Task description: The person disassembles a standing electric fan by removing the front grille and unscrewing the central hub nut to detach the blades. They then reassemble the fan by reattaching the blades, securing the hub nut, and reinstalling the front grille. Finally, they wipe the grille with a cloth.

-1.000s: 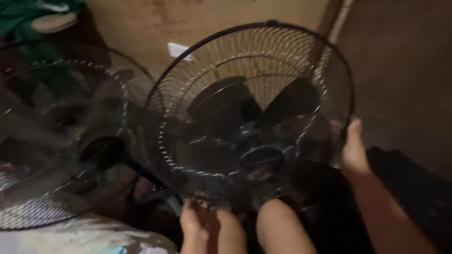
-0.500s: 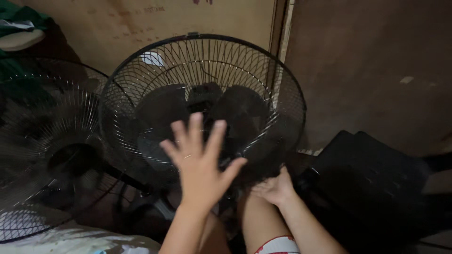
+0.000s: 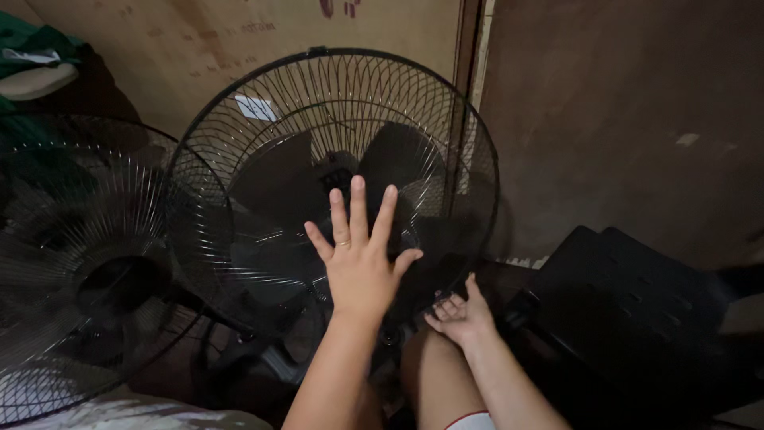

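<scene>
A black fan with a round wire guard (image 3: pixel 239 119) stands upright in the middle, dark blades (image 3: pixel 278 179) behind the wires. My left hand (image 3: pixel 362 263) is raised in front of the grille, back towards me. Its fingers are spread, a ring is on one finger, and it holds nothing. My right hand (image 3: pixel 461 314) is low at the guard's bottom right rim, fingers curled on the wires there. My bare knee (image 3: pixel 434 374) is just below the fan.
A second black fan (image 3: pixel 87 263) lies tilted at the left, overlapping the first one's guard. A black plastic crate-like object (image 3: pixel 629 318) sits at the right. Behind are a brown board wall (image 3: pixel 159 48) and a green cloth (image 3: pixel 32 40) at top left.
The fan went from tilted to upright and facing me. My left hand left the bottom rim and rose, spread, before the grille. My right hand slid from the right side down to the lower rim.
</scene>
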